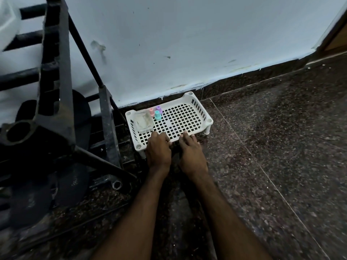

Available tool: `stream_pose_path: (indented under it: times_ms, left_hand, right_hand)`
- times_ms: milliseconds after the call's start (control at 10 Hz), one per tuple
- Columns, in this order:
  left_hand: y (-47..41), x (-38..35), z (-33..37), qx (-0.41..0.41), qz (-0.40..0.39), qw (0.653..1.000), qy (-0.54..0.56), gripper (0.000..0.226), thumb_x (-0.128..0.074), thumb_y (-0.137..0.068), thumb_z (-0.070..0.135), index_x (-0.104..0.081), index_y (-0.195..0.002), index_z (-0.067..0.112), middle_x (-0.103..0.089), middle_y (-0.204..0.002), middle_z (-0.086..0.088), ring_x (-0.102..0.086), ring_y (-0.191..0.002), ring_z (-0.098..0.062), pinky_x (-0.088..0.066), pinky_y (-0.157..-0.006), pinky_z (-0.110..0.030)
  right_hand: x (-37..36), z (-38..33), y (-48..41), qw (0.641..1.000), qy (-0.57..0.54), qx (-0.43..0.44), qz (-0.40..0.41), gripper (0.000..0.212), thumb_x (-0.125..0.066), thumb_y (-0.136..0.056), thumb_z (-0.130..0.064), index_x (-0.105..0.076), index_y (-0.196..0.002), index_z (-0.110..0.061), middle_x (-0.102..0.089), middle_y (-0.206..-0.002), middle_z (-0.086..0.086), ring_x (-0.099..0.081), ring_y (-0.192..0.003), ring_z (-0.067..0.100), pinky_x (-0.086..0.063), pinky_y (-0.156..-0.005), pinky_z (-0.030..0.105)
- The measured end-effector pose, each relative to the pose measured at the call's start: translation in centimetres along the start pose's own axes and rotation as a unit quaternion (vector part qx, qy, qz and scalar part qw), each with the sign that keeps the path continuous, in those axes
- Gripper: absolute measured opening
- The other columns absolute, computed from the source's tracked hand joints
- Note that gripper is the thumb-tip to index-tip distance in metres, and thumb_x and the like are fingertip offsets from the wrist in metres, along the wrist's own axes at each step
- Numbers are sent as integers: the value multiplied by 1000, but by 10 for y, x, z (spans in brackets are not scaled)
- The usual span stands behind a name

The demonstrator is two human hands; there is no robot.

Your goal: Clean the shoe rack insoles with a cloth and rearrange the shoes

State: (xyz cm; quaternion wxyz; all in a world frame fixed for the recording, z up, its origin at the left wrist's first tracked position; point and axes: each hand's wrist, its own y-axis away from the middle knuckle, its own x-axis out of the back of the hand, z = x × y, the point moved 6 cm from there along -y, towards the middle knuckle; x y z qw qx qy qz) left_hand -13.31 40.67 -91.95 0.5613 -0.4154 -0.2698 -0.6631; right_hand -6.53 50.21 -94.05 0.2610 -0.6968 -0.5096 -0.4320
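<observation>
On the head camera, my left hand has its grip clamped on the near rim of the white tray, fingers curled over the edge. My right hand grips the same rim just beside it. The tray stands on short legs on the speckled floor, its far edge near the wall. At the tray's left end sit a clear box and three small pastel bottles, apart from my fingers. The black rack crowds the tray's left side, with dark insoles by it. Right of the tray there is only floor.
</observation>
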Motion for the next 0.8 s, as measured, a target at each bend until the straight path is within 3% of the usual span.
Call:
stream_pose_path:
  times_ms: [300,600,800]
  left_hand:
    - [0,0,2,-18,3,1000,-24,5,-63,-85,7,-64,-87,12,-55,-97,-10,-56,-94,-30,-37,-67,-35]
    - [30,26,33,8,-34,999,6,26,-49,-95,16,-58,-117,7,-55,-121,-15,-54,-112,-35,-39,-91,-46]
    - [69,73,59,-8,-86,996,33,36,-42,-98,16,-50,-132,6,-53,-133,-14,-50,-124,-32,-37,-103,-38]
  right_hand:
    - [1,-2,0,999,44,-10,-17,67,-47,-96,-21,-18,-155,-10,-10,-165,4,-4,-151,27,-12,-121,42]
    - [8,-19,18,998,17,-49,-47,58,-29,-106,-24,-4,-157,-11,6,-165,5,6,-152,25,-8,-120,42]
    - [60,-39,54,998,36,-24,-38,63,-36,-104,-30,-9,-156,-7,-5,-165,10,-4,-152,24,-14,-120,42]
